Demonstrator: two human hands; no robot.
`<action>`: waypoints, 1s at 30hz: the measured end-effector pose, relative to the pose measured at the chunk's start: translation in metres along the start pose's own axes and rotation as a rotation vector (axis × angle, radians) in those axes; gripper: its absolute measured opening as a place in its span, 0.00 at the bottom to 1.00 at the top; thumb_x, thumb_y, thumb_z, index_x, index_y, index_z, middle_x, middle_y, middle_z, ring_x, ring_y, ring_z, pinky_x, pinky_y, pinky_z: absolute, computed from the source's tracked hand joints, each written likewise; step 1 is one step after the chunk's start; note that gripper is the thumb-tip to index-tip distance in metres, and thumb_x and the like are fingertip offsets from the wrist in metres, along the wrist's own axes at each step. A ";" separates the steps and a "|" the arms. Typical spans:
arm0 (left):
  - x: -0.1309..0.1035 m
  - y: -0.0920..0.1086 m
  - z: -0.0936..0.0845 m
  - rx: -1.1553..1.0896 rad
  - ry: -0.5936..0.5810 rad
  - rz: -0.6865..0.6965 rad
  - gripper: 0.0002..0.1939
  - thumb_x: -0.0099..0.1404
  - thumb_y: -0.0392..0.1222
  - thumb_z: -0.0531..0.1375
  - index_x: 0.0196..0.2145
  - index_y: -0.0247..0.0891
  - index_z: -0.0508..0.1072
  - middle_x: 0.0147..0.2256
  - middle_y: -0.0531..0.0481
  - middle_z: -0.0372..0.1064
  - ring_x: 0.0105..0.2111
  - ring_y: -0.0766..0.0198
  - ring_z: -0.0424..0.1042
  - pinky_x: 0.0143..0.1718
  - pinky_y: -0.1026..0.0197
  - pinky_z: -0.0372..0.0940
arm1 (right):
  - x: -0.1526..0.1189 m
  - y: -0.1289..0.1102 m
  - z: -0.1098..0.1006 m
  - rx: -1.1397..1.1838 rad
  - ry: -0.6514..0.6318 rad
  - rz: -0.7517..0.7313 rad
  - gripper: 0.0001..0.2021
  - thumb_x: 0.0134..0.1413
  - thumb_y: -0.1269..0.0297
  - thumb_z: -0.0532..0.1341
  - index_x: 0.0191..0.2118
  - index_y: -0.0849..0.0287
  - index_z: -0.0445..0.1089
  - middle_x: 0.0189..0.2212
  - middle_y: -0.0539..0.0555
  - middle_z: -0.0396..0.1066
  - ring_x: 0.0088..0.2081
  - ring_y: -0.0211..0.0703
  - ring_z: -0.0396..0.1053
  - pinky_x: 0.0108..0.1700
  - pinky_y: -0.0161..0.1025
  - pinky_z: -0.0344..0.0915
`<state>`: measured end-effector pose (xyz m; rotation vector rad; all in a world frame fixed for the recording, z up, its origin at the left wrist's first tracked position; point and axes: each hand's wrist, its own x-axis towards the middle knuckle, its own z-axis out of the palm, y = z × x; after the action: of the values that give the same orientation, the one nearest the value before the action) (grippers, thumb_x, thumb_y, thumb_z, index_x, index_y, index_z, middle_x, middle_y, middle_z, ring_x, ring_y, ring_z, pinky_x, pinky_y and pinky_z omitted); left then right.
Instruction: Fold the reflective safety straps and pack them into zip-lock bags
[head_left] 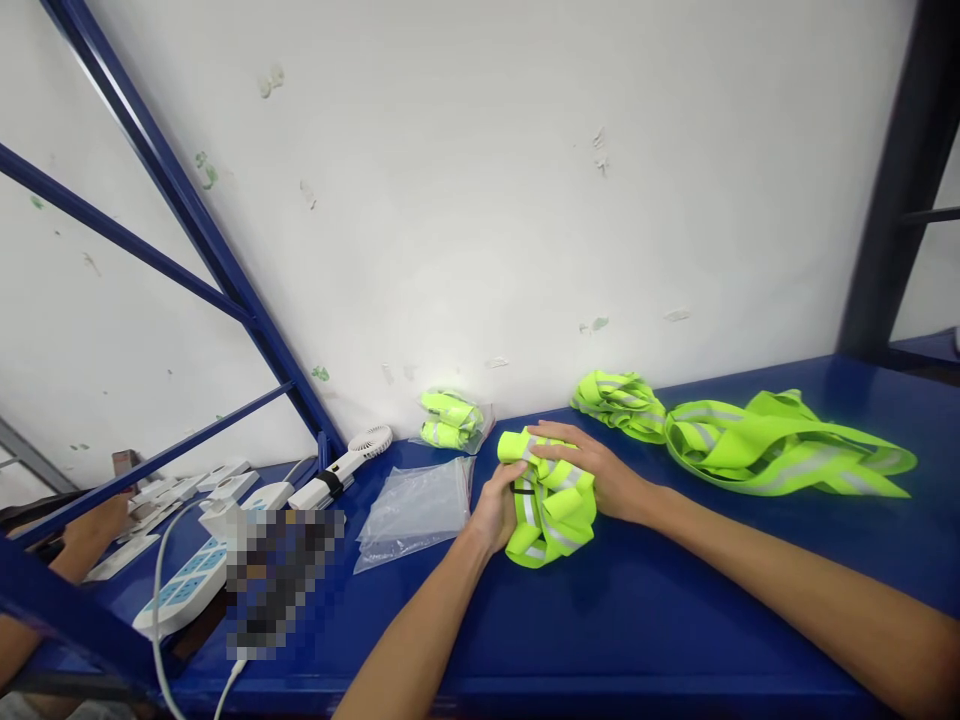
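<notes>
Both my hands hold one bundled reflective strap (555, 515), neon yellow-green with silver stripes and a small black piece on its left side. My left hand (496, 508) grips the bundle from the left, its thumb on top. My right hand (581, 455) lies over the top and right side, fingers curled across the folds. The bundle is partly folded, with loops hanging toward me. Just left of it, clear plastic bags (416, 508) lie flat on the blue shelf (637, 620).
Behind the bags sits a bagged neon bundle (450, 418). Toward the back right are a loose neon heap (619, 403) and a longer spread strap (787, 450). At left are a small white fan (345, 468), a power strip (187, 585), a blue frame post (187, 200) and another person's arm (82, 545).
</notes>
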<state>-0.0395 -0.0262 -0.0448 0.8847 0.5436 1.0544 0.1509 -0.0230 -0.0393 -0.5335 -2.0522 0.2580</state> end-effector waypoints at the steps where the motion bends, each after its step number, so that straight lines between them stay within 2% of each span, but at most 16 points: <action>1: 0.000 0.000 0.001 -0.007 -0.007 -0.014 0.21 0.56 0.49 0.63 0.45 0.36 0.71 0.40 0.43 0.74 0.44 0.51 0.73 0.48 0.51 0.65 | 0.001 -0.003 0.000 0.022 -0.002 0.045 0.20 0.57 0.63 0.62 0.55 0.46 0.68 0.62 0.56 0.60 0.63 0.53 0.54 0.61 0.53 0.56; 4: 0.003 -0.002 0.002 0.019 0.032 -0.062 0.25 0.57 0.56 0.62 0.45 0.35 0.72 0.39 0.41 0.75 0.44 0.49 0.73 0.47 0.51 0.65 | 0.005 -0.012 -0.002 0.204 -0.037 0.215 0.17 0.56 0.59 0.61 0.52 0.48 0.71 0.64 0.55 0.56 0.64 0.55 0.54 0.61 0.53 0.55; 6: 0.005 -0.004 0.000 0.090 0.085 -0.041 0.23 0.56 0.51 0.63 0.44 0.34 0.71 0.37 0.43 0.75 0.41 0.51 0.74 0.45 0.53 0.66 | 0.008 -0.013 -0.002 0.396 -0.029 0.331 0.14 0.59 0.57 0.57 0.46 0.51 0.75 0.63 0.54 0.58 0.63 0.56 0.55 0.62 0.54 0.54; 8: 0.004 -0.005 -0.001 0.183 0.114 0.035 0.21 0.53 0.43 0.64 0.44 0.34 0.70 0.36 0.46 0.74 0.38 0.54 0.74 0.41 0.56 0.66 | 0.011 -0.010 -0.001 0.559 0.068 0.471 0.15 0.59 0.57 0.54 0.42 0.53 0.76 0.60 0.54 0.62 0.61 0.56 0.58 0.62 0.55 0.53; 10: 0.002 -0.004 -0.001 0.262 0.111 0.120 0.23 0.50 0.37 0.64 0.46 0.36 0.69 0.36 0.49 0.74 0.36 0.57 0.73 0.39 0.59 0.66 | 0.013 -0.006 0.001 0.675 0.196 0.649 0.16 0.55 0.58 0.59 0.49 0.53 0.73 0.59 0.55 0.64 0.59 0.55 0.61 0.59 0.54 0.57; 11: 0.001 -0.003 -0.001 0.294 0.099 0.160 0.25 0.50 0.36 0.64 0.47 0.37 0.69 0.36 0.50 0.73 0.37 0.58 0.73 0.39 0.60 0.66 | 0.014 -0.006 0.002 0.736 0.230 0.744 0.22 0.51 0.59 0.62 0.54 0.51 0.68 0.57 0.56 0.65 0.57 0.55 0.64 0.57 0.53 0.61; 13: -0.002 0.001 0.002 0.346 0.076 0.232 0.29 0.48 0.33 0.63 0.50 0.39 0.68 0.39 0.50 0.73 0.39 0.59 0.72 0.41 0.61 0.65 | 0.015 -0.008 0.003 0.880 0.211 0.889 0.34 0.46 0.62 0.66 0.61 0.50 0.59 0.53 0.57 0.70 0.49 0.53 0.71 0.50 0.50 0.68; 14: -0.003 0.002 0.003 0.370 0.067 0.260 0.31 0.48 0.31 0.62 0.52 0.40 0.67 0.41 0.50 0.73 0.40 0.60 0.71 0.43 0.62 0.65 | 0.015 -0.011 0.003 0.957 0.169 0.924 0.35 0.45 0.62 0.67 0.61 0.52 0.59 0.50 0.58 0.72 0.45 0.52 0.74 0.47 0.49 0.70; 16: -0.003 0.004 0.005 0.402 0.063 0.301 0.34 0.49 0.30 0.61 0.55 0.42 0.65 0.44 0.50 0.72 0.42 0.60 0.71 0.43 0.62 0.65 | 0.015 -0.017 0.003 1.058 0.083 0.929 0.32 0.43 0.63 0.68 0.57 0.55 0.63 0.43 0.58 0.76 0.39 0.50 0.76 0.43 0.48 0.72; 18: -0.001 0.004 0.006 0.398 0.092 0.330 0.36 0.50 0.31 0.62 0.58 0.45 0.62 0.47 0.49 0.71 0.44 0.60 0.70 0.44 0.62 0.65 | 0.016 -0.022 0.002 1.057 0.062 0.886 0.29 0.40 0.65 0.70 0.52 0.57 0.67 0.39 0.56 0.77 0.37 0.49 0.76 0.41 0.46 0.72; 21: 0.004 0.002 0.006 0.323 0.171 0.327 0.41 0.51 0.33 0.64 0.61 0.48 0.56 0.51 0.49 0.69 0.46 0.60 0.71 0.45 0.62 0.65 | 0.019 -0.023 -0.002 0.879 0.143 0.790 0.28 0.37 0.66 0.71 0.49 0.56 0.67 0.35 0.51 0.76 0.34 0.46 0.75 0.38 0.42 0.72; 23: 0.006 0.002 0.006 0.251 0.182 0.234 0.39 0.52 0.38 0.65 0.60 0.47 0.56 0.49 0.47 0.70 0.44 0.59 0.72 0.43 0.60 0.67 | 0.021 -0.020 -0.004 0.722 0.242 0.718 0.27 0.36 0.66 0.71 0.47 0.55 0.66 0.35 0.49 0.74 0.35 0.45 0.74 0.38 0.40 0.71; 25: 0.005 0.002 0.008 0.178 0.099 0.067 0.33 0.56 0.47 0.64 0.58 0.43 0.60 0.47 0.44 0.72 0.41 0.56 0.74 0.39 0.58 0.68 | 0.023 -0.017 -0.004 0.634 0.357 0.682 0.26 0.37 0.65 0.71 0.46 0.54 0.65 0.35 0.49 0.73 0.37 0.45 0.73 0.38 0.40 0.70; 27: 0.003 0.001 0.009 0.125 -0.038 -0.079 0.29 0.59 0.53 0.61 0.55 0.41 0.63 0.45 0.42 0.72 0.39 0.54 0.75 0.36 0.57 0.69 | 0.024 -0.014 -0.001 0.643 0.471 0.690 0.26 0.38 0.64 0.70 0.46 0.53 0.64 0.34 0.49 0.73 0.36 0.46 0.73 0.37 0.40 0.70; 29: 0.002 0.000 0.009 0.106 -0.119 -0.127 0.29 0.58 0.54 0.62 0.54 0.40 0.64 0.43 0.42 0.73 0.36 0.55 0.75 0.32 0.59 0.68 | 0.025 -0.012 0.004 0.682 0.552 0.701 0.25 0.39 0.62 0.69 0.46 0.53 0.63 0.34 0.49 0.73 0.36 0.46 0.72 0.37 0.40 0.70; 30: 0.001 -0.001 0.009 0.100 -0.122 -0.115 0.29 0.57 0.54 0.63 0.53 0.40 0.65 0.40 0.44 0.73 0.33 0.57 0.75 0.29 0.61 0.67 | 0.025 -0.012 0.008 0.685 0.575 0.694 0.24 0.39 0.62 0.69 0.45 0.53 0.63 0.34 0.49 0.73 0.36 0.46 0.72 0.37 0.40 0.69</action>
<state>-0.0319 -0.0283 -0.0405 0.9869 0.5419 0.8693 0.1301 -0.0212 -0.0191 -0.7521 -1.0650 1.0395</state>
